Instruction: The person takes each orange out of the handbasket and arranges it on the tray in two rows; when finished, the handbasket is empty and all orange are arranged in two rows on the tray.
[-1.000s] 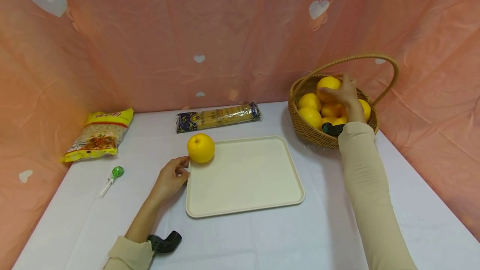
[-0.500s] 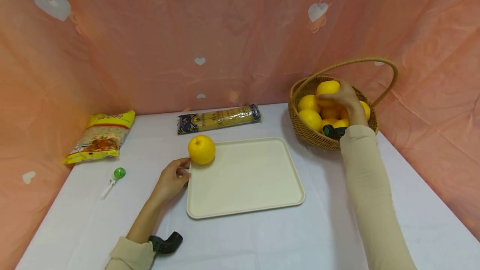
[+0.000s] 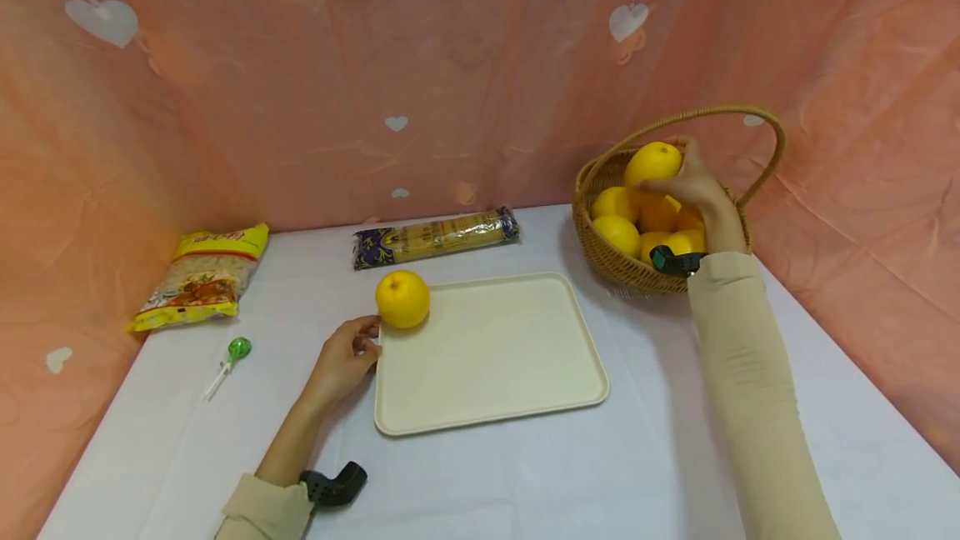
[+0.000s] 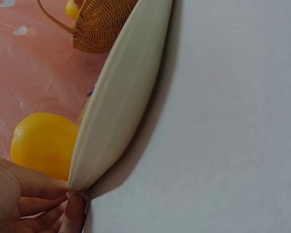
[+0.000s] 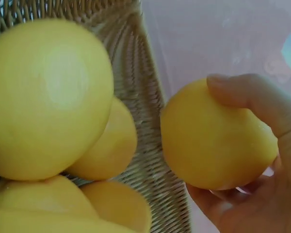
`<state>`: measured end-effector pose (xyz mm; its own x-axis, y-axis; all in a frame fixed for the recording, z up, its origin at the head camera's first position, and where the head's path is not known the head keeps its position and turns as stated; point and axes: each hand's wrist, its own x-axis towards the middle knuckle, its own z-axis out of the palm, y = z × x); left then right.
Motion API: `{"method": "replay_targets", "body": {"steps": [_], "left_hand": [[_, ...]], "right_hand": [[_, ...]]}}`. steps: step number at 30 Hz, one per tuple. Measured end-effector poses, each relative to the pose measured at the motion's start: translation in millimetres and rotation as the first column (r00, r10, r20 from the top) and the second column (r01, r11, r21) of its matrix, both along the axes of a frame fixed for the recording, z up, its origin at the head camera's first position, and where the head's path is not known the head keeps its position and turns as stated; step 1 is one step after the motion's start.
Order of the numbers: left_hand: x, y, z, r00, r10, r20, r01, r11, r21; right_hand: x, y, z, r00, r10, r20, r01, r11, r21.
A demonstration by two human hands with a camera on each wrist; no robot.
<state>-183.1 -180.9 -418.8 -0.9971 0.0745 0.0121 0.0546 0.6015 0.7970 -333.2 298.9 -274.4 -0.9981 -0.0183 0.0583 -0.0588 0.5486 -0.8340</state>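
Observation:
My right hand grips a yellow orange at the top of the wicker basket. In the right wrist view, thumb and fingers curl round this orange, which shows apart from the others. Several more oranges lie in the basket. At the left, my left hand is at the left edge of a cream tray. The left wrist view shows its thumb and fingers pinching the tray's rim. One orange sits on the tray's far left corner, just above these fingers.
Behind the tray lies a long pack of noodles. A yellow food bag is at the far left, with a green lollipop in front of it. The basket's tall handle arches over the oranges. Pink cloth hangs behind the table.
My right hand has raised the gripped orange slightly out of the pile and turned it, so its dimpled end shows. My left hand, the tray and its orange stay put.

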Motion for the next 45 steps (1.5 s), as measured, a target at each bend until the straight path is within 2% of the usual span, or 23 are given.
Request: {"method": "replay_targets", "body": {"steps": [6,13,19,26,32,36,39,45], "left_hand": [[-2.2,-0.8,0.2,1.000,0.004,-0.010,-0.004,1.000,0.014],[-2.9,-1.2,2.3,1.000,0.002,-0.002,-0.002,1.000,0.012],[-2.8,-1.2,2.4,1.000,0.003,0.003,-0.004,1.000,0.015],[-2.2,-1.7,2.4,1.000,0.009,0.002,-0.009,1.000,0.015],[-2.6,-1.5,5.4,1.000,0.009,-0.003,-0.009,1.000,0.005],[-2.2,-0.7,6.3,1.000,0.010,0.004,-0.010,1.000,0.013],[-2.1,-0.2,6.1,1.000,0.011,0.009,-0.011,1.000,0.013],[-2.5,1.1,5.6,1.000,0.011,0.010,-0.011,1.000,0.007]], "right_hand": [[11.0,-7.4,13.0,0.997,-0.073,0.014,0.072,0.995,0.065],[29.7,-11.0,18.8,0.995,-0.090,-0.034,0.091,0.995,0.029],[51.8,-13.5,19.4,0.995,-0.096,-0.031,0.097,0.994,0.046],[80.8,-29.0,12.3,0.998,-0.008,-0.061,0.011,0.999,0.045],[99.8,-62.0,-0.4,0.989,0.096,-0.109,-0.095,0.995,0.015],[104.9,-88.1,-13.0,0.968,0.182,-0.173,-0.193,0.980,-0.048],[105.7,-107.9,-23.7,0.945,0.248,-0.214,-0.274,0.957,-0.100],[99.3,-145.0,-45.0,0.892,0.350,-0.286,-0.392,0.914,-0.105]]}}
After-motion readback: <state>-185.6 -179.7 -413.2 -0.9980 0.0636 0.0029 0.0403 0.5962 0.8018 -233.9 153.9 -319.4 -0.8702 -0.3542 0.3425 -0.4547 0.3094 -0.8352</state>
